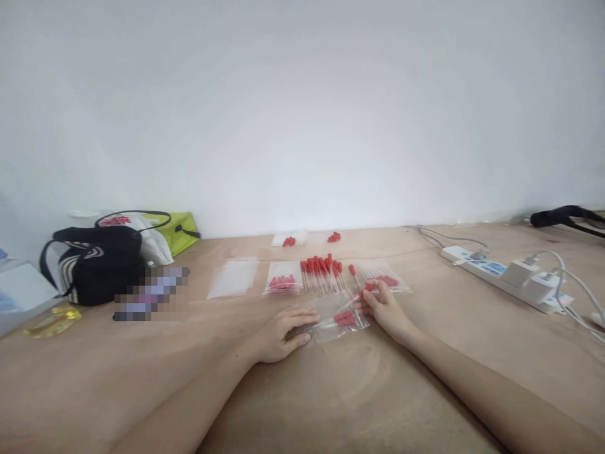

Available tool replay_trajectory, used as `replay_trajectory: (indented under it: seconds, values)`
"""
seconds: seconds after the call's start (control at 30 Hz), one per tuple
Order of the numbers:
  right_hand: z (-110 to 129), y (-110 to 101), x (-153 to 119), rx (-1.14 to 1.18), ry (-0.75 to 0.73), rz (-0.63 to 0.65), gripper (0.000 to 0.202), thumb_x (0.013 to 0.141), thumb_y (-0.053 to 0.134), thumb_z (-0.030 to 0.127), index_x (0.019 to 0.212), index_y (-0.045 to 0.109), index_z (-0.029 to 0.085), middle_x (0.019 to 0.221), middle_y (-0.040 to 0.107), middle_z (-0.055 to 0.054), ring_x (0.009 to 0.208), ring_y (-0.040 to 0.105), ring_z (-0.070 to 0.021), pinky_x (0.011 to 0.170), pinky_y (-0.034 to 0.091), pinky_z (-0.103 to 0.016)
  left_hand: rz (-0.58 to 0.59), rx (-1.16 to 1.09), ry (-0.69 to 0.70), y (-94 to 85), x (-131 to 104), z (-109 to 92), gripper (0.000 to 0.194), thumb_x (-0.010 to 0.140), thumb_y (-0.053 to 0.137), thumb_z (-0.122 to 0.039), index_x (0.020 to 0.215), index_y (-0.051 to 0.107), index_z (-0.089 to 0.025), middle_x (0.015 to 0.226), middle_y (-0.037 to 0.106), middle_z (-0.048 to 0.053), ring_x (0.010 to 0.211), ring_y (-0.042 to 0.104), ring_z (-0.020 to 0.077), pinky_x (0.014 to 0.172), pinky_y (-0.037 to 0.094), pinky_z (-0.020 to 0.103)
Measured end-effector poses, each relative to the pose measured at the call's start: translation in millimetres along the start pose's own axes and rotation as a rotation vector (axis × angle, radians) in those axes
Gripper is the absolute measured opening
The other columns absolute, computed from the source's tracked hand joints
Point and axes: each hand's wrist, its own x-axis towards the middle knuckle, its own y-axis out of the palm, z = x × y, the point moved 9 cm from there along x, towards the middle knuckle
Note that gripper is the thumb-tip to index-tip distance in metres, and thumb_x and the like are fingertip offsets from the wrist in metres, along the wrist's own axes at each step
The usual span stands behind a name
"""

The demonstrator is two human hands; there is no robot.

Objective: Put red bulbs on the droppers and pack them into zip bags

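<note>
Head view: a dropper with a red bulb (367,290) is pinched between the thumb and fingers of the right hand (385,309), at the upper right edge of a clear bag (326,333). The bag lies flat on the wooden table (302,410), with other red bulbs (345,318) showing through its film. Its left end is touched by the fingertips of the left hand (286,334), whose thumb and fingers look parted; whether film is gripped between them cannot be told.

Thin film could be snagged or creased if the dropper were pushed in at a slant, and the bag could be made to slide if it were held too lightly at the left. The slender tube could be snapped by sideways pressure.

Just beyond the bag, a row of droppers (324,276) is laid out, and a lone dropper (353,272) lies between it and a filled bag (387,279); these could be knocked by the right hand's knuckles. To the left, a bag of red bulbs (282,285) and blank clear bags (232,279) are set. Farther out are placed a power strip (494,268) and a black bag (104,268), both well apart from the hands.
</note>
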Motion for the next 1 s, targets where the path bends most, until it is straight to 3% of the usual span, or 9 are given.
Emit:
replay_trajectory:
  seconds: [0.13, 0.3, 0.53, 0.6, 0.7, 0.77, 0.87, 1.0]
  values:
    - [-1, 14, -3, -0.178, -0.002, 0.148, 0.037, 0.057, 0.065, 0.044, 0.077, 0.046, 0.019, 0.055, 0.052, 0.006, 0.045, 0.049, -0.0081, 0.045, 0.039, -0.022, -0.008, 0.017, -0.077, -1.5, -2, 5, 0.047, 0.082, 0.045, -0.030, 0.127, 0.035, -0.027, 0.129, 0.042, 0.003, 0.117, 0.037, 0.0212, 0.098, 0.029, 0.039]
    - [-3, 16, -1, -0.227, 0.011, 0.130, 0.039, 0.053, 0.068, 0.040, 0.075, 0.047, 0.017, 0.066, 0.056, 0.002, 0.048, 0.050, -0.0079, 0.042, 0.037, -0.020, -0.024, 0.006, -0.058, -2.5, -2, 3, 0.045, 0.081, 0.046, -0.029, 0.126, 0.037, -0.027, 0.127, 0.043, 0.002, 0.116, 0.038, 0.0215, 0.098, 0.029, 0.039]
    - [-7, 29, -5, -0.393, 0.029, 0.305, 0.026, 0.073, 0.045, 0.041, 0.087, 0.045, 0.019, 0.058, 0.054, 0.005, 0.033, 0.041, -0.0062, 0.033, 0.030, -0.019, -0.029, -0.001, -0.021, -2.1, -2, 2, 0.043, 0.081, 0.046, -0.027, 0.124, 0.039, -0.026, 0.127, 0.044, 0.002, 0.116, 0.038, 0.0209, 0.099, 0.028, 0.038]
    - [5, 18, 5, -0.539, -0.046, 0.219, 0.023, 0.074, 0.044, 0.038, 0.084, 0.048, 0.019, 0.066, 0.057, 0.002, 0.041, 0.048, -0.0083, 0.037, 0.034, -0.020, -0.009, 0.007, 0.003, 0.0, -1, 2, 0.041, 0.082, 0.045, -0.027, 0.123, 0.041, -0.026, 0.127, 0.044, 0.003, 0.117, 0.037, 0.0204, 0.100, 0.027, 0.038]
    - [31, -4, 27, -0.866, -0.181, -0.030, 0.018, 0.073, 0.047, 0.035, 0.078, 0.052, 0.018, 0.077, 0.061, -0.004, 0.062, 0.057, -0.0140, 0.052, 0.040, -0.023, 0.000, 0.014, 0.027, 1.6, 0, 1, 0.037, 0.083, 0.045, -0.027, 0.120, 0.045, -0.025, 0.127, 0.044, 0.004, 0.117, 0.038, 0.0203, 0.099, 0.027, 0.037]
    - [37, -10, 43, -1.075, -0.163, -0.122, 0.021, 0.073, 0.049, 0.033, 0.086, 0.051, 0.017, 0.084, 0.061, -0.008, 0.075, 0.058, -0.0188, 0.061, 0.040, -0.026, -0.009, 0.011, 0.032, 1.4, 0, 2, 0.037, 0.082, 0.046, -0.027, 0.119, 0.047, -0.023, 0.126, 0.045, 0.005, 0.116, 0.039, 0.0201, 0.098, 0.029, 0.037]
    - [28, -8, 64, -1.230, -0.026, -0.121, 0.036, 0.073, 0.050, 0.030, 0.104, 0.042, 0.012, 0.089, 0.060, -0.015, 0.082, 0.058, -0.0244, 0.065, 0.040, -0.032, -0.022, 0.007, 0.044, 0.9, -1, 0, 0.036, 0.082, 0.046, -0.027, 0.118, 0.047, -0.023, 0.125, 0.046, 0.005, 0.115, 0.040, 0.0196, 0.098, 0.030, 0.036]
    - [16, 3, 75, -1.253, 0.068, -0.089, 0.033, 0.075, 0.045, 0.021, 0.105, 0.040, 0.009, 0.086, 0.060, -0.020, 0.078, 0.059, -0.0269, 0.063, 0.041, -0.034, -0.026, -0.001, 0.061, 0.9, -1, -2, 0.035, 0.082, 0.046, -0.028, 0.117, 0.047, -0.023, 0.125, 0.047, 0.005, 0.115, 0.041, 0.0191, 0.098, 0.030, 0.035]
